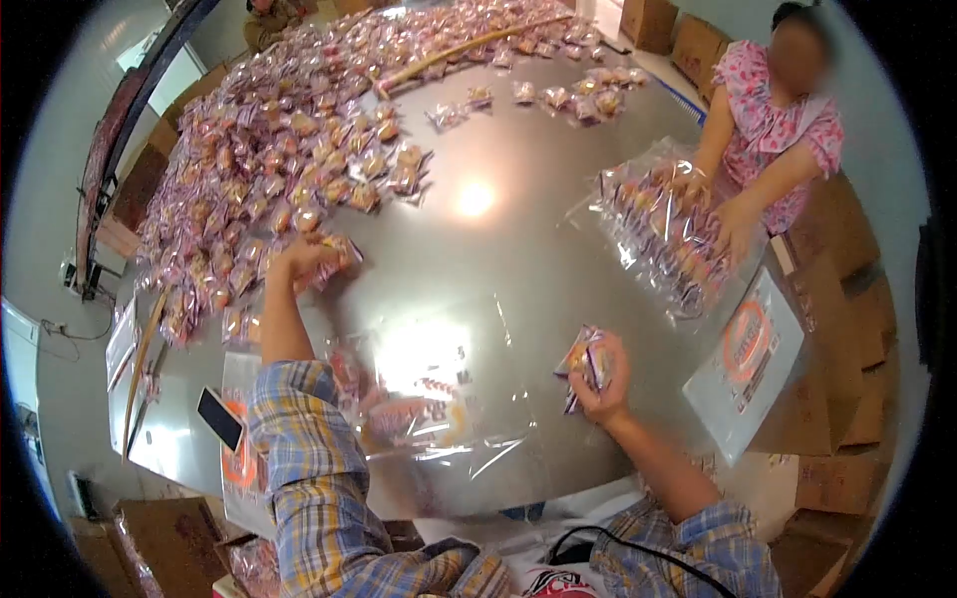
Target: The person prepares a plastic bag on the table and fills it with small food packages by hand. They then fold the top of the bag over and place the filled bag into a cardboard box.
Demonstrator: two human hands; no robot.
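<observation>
My left hand [304, 261] is at the near edge of a big pile of small wrapped snack packets [249, 169]. Its fingers are closed on a packet [346, 253] with purple-edged clear wrapping. On the right, my right hand [604, 387] grips a couple of similar snack packets [588, 354] just above the metal table [469, 269]. Between my arms lies a large clear plastic bag [419, 409] with printing on it. Some packets seem to be inside its left end, though glare blurs them.
Across the right side, a co-worker's hands [733, 224] press on a clear bag full of packets [663, 229]. Flat printed bags [748, 359] lie at the right edge. A phone [220, 419] rests by my left sleeve. A long stick [478, 45] lies over the pile. Cardboard boxes [837, 299] surround the table.
</observation>
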